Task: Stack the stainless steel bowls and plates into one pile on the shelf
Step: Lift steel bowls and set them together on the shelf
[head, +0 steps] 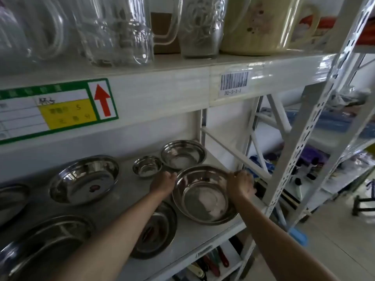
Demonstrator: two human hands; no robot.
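Only just starting: both hands, left hand and right hand, fingers grasping the big bowl by its rim, other bowls and plates spread over the shelf, no pile yet.

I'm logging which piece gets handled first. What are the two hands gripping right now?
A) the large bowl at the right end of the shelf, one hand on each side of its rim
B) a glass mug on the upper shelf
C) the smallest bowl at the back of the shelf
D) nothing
A: the left hand and right hand grip opposite sides of the large bowl's rim; the smallest bowl sits untouched behind.
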